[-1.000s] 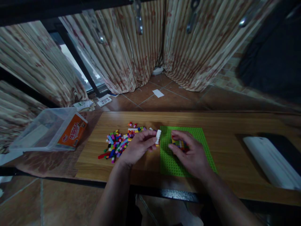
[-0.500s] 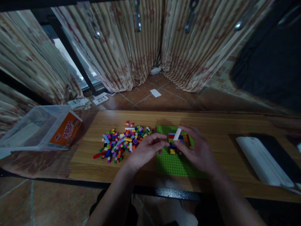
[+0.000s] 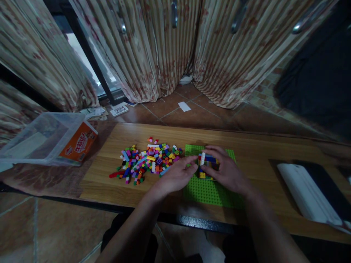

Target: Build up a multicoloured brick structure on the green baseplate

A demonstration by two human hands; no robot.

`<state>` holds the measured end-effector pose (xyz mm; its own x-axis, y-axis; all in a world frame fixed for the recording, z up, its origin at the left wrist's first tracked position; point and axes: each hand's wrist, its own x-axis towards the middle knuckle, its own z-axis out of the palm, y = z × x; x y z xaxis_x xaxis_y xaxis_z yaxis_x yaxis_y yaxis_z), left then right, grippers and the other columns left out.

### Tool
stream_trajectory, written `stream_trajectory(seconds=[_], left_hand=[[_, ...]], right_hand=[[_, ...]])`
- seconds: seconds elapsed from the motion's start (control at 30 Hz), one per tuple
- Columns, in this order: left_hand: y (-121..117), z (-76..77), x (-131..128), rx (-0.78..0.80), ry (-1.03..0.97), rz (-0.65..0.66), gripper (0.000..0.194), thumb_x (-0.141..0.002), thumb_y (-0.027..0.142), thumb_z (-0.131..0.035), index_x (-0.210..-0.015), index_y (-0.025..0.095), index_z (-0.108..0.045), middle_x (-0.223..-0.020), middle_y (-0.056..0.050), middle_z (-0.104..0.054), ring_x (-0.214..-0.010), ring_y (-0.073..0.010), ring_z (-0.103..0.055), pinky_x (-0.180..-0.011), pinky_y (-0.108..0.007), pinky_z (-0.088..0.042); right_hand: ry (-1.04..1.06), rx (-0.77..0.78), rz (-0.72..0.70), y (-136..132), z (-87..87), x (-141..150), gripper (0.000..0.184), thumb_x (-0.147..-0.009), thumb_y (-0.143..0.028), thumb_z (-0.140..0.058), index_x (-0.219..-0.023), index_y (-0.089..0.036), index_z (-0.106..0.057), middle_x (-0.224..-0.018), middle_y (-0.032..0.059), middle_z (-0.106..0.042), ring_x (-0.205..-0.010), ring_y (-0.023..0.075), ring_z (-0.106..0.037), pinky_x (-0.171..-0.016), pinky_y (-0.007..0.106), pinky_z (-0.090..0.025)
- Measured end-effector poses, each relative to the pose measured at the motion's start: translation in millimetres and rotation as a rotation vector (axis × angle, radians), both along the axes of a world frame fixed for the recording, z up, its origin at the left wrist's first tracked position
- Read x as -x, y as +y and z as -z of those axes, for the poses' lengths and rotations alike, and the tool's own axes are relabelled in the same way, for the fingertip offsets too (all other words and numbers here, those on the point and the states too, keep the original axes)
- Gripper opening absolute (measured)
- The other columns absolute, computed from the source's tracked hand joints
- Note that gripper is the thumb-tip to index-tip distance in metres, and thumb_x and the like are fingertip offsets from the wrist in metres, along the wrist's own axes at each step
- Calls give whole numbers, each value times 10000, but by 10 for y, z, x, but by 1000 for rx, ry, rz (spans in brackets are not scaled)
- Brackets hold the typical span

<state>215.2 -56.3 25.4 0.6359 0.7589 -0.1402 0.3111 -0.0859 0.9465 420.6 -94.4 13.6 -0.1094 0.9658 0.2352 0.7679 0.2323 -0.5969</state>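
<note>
- Head view: a wooden tabletop [image 3: 255,153] carries a green baseplate [image 3: 208,195], which lies close to the tabletop's near edge.
- Brick structure [image 3: 210,159]: low and multicoloured, on the far half of the baseplate, nearer the plate's left edge; the right hand largely hides its interior.
- Right hand [image 3: 229,170]: thumb and fingers close on a white brick [image 3: 202,159] at the left side of the brick structure; whether the brick is seated cannot be told.
- Left hand [image 3: 179,175]: half open, thumb and forefinger parted, fingertips just beside the structure, above the plate's left margin.
- Loose bricks [image 3: 150,158]: a mixed heap between the tabletop's left edge and the baseplate.
- Plastic bin [image 3: 63,131]: transparent, beyond the tabletop's left edge, an orange label [image 3: 79,143] on its end wall; a pale flat shape [image 3: 27,146] shows in it or through it, which is unclear.
- Long white object [image 3: 307,193]: near the tabletop's right end.
</note>
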Motion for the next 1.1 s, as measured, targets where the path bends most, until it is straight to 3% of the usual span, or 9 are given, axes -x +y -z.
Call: stream_trajectory(seconds=[0.27, 0.67, 1.1], left_hand=[[2, 37, -10, -106, -20, 145, 447, -944, 309, -434, -1367, 190, -514, -1295, -96, -620, -1123, -209, -599, -1016, -396, -455], [-44, -24, -12, -181, 18, 159, 431, -933, 266, -433, -1352, 190, -500, -1263, -85, -629, -1069, -192, -619, -985, -374, -478], [-121, -119, -14, -232, 185, 130, 507, -939, 304, -400, -1419, 143, -428, -1250, -132, -605, -1128, -242, -584, -1020, -437, -456]], right_hand=[[17, 65, -82, 66, 3, -21, 448, -843, -406, -623, -1262, -257, -568, -1303, 94, -552, -1216, 280, -538, -1049, 497, -420], [57, 148, -100, 42, -29, -16, 453, -855, -447, -608, -1275, -284, -573, -1232, 69, -608, -1140, 275, -585, -995, 471, -457], [205, 261, -54, 23, -72, -35, 465, -814, -507, -649, -1213, -272, -613, -1218, 73, -631, -1101, 274, -617, -978, 469, -491]])
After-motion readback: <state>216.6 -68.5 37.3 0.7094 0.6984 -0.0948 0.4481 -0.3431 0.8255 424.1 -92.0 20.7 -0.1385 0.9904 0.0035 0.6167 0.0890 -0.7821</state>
